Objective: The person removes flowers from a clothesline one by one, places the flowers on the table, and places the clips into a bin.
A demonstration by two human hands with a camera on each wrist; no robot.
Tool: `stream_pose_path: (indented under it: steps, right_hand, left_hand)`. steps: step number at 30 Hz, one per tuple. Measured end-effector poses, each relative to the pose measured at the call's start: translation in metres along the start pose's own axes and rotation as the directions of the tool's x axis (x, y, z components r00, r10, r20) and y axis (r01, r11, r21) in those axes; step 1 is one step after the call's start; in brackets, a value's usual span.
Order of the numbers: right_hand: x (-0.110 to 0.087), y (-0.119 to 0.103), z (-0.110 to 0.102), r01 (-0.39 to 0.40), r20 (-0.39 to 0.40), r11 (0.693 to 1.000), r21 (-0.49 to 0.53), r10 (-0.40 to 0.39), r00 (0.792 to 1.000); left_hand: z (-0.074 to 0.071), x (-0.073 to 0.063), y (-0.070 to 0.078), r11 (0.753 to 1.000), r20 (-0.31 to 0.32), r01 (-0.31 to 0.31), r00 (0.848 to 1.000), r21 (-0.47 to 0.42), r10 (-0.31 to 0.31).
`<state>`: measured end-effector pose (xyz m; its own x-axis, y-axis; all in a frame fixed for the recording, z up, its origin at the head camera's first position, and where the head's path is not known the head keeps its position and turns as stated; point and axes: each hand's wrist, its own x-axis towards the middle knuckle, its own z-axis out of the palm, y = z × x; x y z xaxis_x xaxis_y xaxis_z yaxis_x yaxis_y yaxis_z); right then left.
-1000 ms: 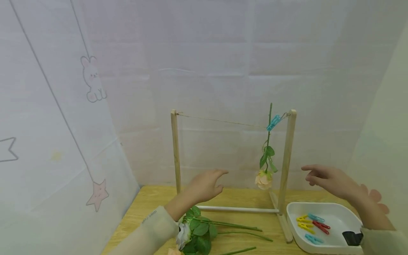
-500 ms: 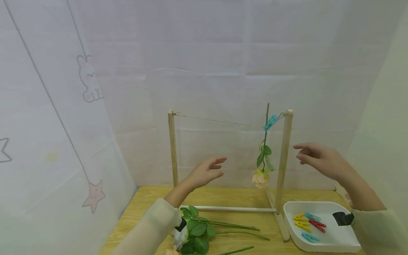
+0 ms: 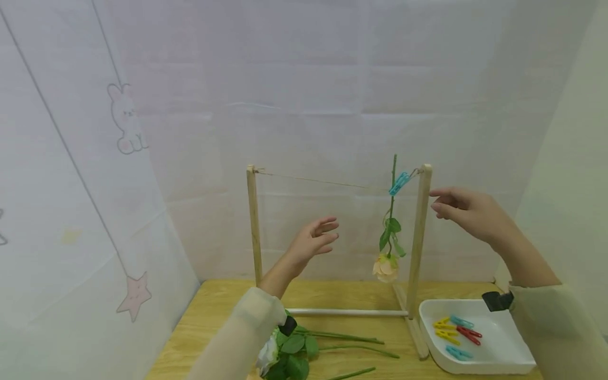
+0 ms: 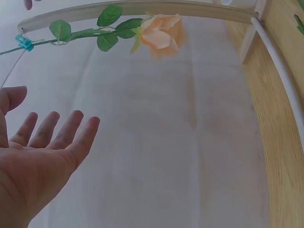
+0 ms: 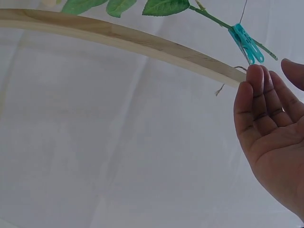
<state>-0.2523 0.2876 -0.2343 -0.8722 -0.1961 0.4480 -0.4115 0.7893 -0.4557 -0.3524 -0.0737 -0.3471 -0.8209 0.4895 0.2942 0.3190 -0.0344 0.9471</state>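
A peach rose (image 3: 386,268) hangs head down from the string (image 3: 323,181) of a wooden frame. A blue clothespin (image 3: 399,183) grips its stem close to the right post (image 3: 420,232). My left hand (image 3: 313,240) is raised left of the rose, fingers spread and relaxed, touching nothing; the left wrist view shows the palm (image 4: 40,166) empty. Beside the top of the right post is my right hand (image 3: 470,214), its fingers loosely bent and holding nothing. In the right wrist view its fingertips appear near the post's end; contact cannot be told.
On the wooden table (image 3: 209,311) lie a white rose (image 3: 267,354) and several green stems, partly behind the left sleeve. A white tray (image 3: 505,330) at right holds yellow clothespins (image 3: 445,336), red clothespins (image 3: 469,335) and blue ones. A white bar (image 3: 347,312) joins the frame's posts low down.
Both hands have risen. The right hand has also moved left toward the post's top, and the left hand's fingers have spread. The hanging rose stays clipped; the view has shifted slightly.
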Motion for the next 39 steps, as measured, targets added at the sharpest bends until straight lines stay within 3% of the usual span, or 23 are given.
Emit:
stream_pose_path:
  steps: [10, 23, 30, 39]
  right_hand:
    - [0.021, -0.008, -0.008, -0.063, 0.036, 0.991, 0.118, 0.059, 0.998]
    - [0.046, -0.028, -0.012, -0.038, 0.041, 0.989, 0.144, 0.032, 0.999]
    - [0.051, -0.036, -0.013, -0.055, 0.064, 0.980, 0.190, 0.044, 0.997]
    - [0.056, -0.044, -0.004, -0.082, 0.085, 0.972, 0.220, 0.065, 0.994]
  left_hand:
    - [0.023, 0.023, 0.007, 0.999, -0.022, -0.024, 0.999, -0.030, 0.023]
    - [0.047, 0.050, 0.018, 0.998, -0.001, -0.059, 0.998, -0.024, 0.059]
    - [0.067, 0.060, 0.027, 0.996, 0.021, -0.083, 0.996, -0.037, 0.084]
    - [0.086, 0.071, 0.034, 0.991, 0.004, -0.101, 0.995, -0.086, 0.102]
